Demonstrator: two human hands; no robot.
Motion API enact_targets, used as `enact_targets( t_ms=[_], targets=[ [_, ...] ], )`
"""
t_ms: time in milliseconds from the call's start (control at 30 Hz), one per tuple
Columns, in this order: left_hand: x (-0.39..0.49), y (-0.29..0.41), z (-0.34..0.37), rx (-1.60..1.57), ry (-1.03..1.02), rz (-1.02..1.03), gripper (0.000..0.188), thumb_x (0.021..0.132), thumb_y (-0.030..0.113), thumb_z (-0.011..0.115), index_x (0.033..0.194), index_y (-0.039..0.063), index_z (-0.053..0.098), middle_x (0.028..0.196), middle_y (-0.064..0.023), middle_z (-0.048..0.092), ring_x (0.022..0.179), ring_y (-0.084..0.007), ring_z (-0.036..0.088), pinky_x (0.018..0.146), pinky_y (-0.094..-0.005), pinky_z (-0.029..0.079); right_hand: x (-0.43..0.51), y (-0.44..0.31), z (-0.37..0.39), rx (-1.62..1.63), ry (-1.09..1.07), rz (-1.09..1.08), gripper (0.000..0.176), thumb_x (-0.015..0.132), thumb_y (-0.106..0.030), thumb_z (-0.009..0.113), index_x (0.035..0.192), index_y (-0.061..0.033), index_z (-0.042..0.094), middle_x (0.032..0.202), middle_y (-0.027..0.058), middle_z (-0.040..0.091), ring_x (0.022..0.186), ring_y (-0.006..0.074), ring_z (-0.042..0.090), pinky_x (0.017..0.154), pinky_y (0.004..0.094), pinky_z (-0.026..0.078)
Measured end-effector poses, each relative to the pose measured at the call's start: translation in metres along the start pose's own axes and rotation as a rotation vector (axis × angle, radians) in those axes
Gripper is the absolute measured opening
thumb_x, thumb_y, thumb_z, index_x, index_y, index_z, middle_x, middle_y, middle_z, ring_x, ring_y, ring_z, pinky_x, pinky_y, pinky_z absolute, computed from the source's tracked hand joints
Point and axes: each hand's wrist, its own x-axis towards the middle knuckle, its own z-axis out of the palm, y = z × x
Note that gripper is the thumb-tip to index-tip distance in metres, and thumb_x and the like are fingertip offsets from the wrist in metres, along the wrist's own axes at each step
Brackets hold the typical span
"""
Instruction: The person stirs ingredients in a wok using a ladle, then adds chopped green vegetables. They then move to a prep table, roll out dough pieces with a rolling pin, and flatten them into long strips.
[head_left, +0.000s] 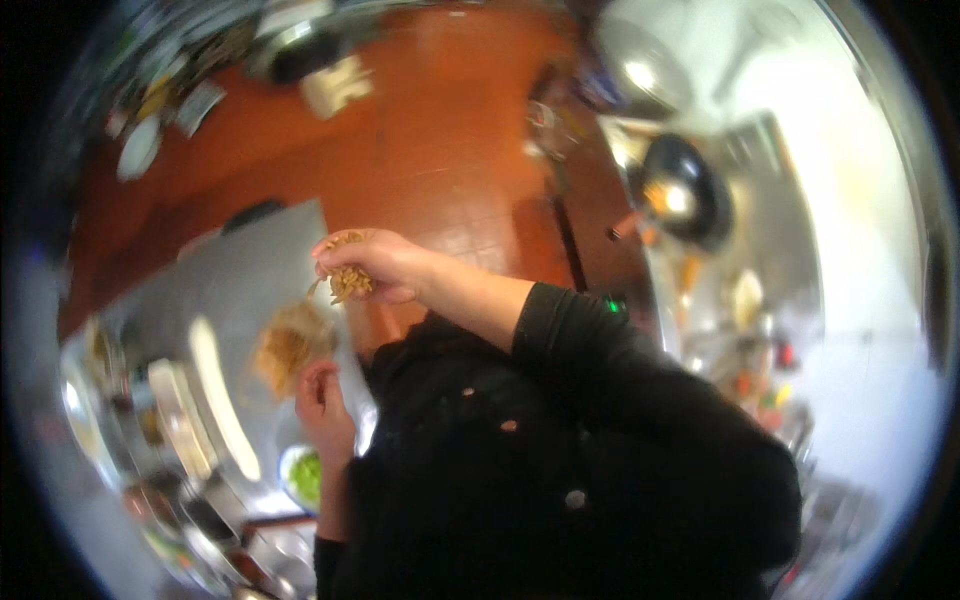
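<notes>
My right hand (382, 266) is closed around a bunch of brown shredded food (351, 283), held over the near edge of the grey metal table (255, 255). A few strands hang below its fingers. Under it and to the left lies a blurred pile of tan shreds (285, 349) on the table, possibly in a clear bag. Beside that pile is my left hand (324, 397), its fingers curled; blur hides whether anything is in them. A bowl of chopped green vegetable (304, 474) stands near my left wrist.
A long pale strip (223, 397) and a pale oblong container (180, 416) lie across the table. On the right, a black wok (682, 187) sits by the stove counter, with a large metal lid or pan (645, 67) behind. Reddish tile floor (450, 135) lies between.
</notes>
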Motion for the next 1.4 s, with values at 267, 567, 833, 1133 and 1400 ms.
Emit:
enact_targets(
  t_ms=[267,567,833,1133,1400],
  targets=[
    [0.055,0.012,0.154,-0.016,-0.4,-0.066,0.014,0.109,0.0,0.059,0.12,0.0,0.066,0.115,-0.0072,0.069,0.105,-0.0162,0.068,0.098,-0.0313,0.057,-0.282,-0.194,-0.194,-0.175,0.736,-0.646,0.025,0.102,-0.021,0.075,0.123,-0.0079,0.073,0.104,0.0066,0.076,0.082,0.0182,0.074,0.064,0.0336,0.063],
    [0.094,0.013,0.444,0.306,-0.941,-0.091,0.027,0.107,0.012,0.068,0.132,0.001,0.066,0.131,-0.0106,0.07,0.123,-0.0199,0.068,0.103,-0.0349,0.056,-0.457,-0.262,-0.459,-0.375,1.364,-0.493,0.023,0.105,-0.022,0.066,0.123,-0.0083,0.072,0.1,0.0083,0.072,0.085,0.0192,0.071,0.074,0.0422,0.065],
    [0.053,0.078,0.64,0.46,-1.244,-0.557,0.034,0.105,0.033,0.072,0.125,0.007,0.068,0.094,-0.0013,0.067,0.073,-0.0099,0.06,0.063,-0.0291,0.049,-0.519,-0.296,-0.485,-1.03,1.259,-0.6,0.043,0.111,-0.042,0.06,0.138,-0.0108,0.073,0.124,0.0131,0.077,0.113,0.023,0.073,0.095,0.0412,0.062],
    [0.049,0.08,0.686,0.484,-1.336,-0.429,0.034,0.106,0.026,0.07,0.129,0.005,0.058,0.086,-0.0028,0.063,0.061,-0.0118,0.06,0.052,-0.0291,0.05,-0.536,-0.228,-0.479,-1.41,1.676,-0.455,0.035,0.113,-0.029,0.046,0.131,-0.0077,0.067,0.11,0.0191,0.073,0.106,0.0355,0.074,0.091,0.0482,0.06],
    [0.06,0.084,0.823,0.245,-1.602,-0.29,0.034,0.101,0.016,0.075,0.126,-0.001,0.059,0.078,-0.0045,0.067,0.054,-0.0118,0.059,0.046,-0.0295,0.047,-0.498,-0.154,-0.469,0.448,1.324,-0.596,0.021,0.096,-0.025,0.076,0.091,-0.0063,0.068,0.071,0.0013,0.061,0.058,0.0143,0.056,0.056,0.0329,0.051]
  ],
)
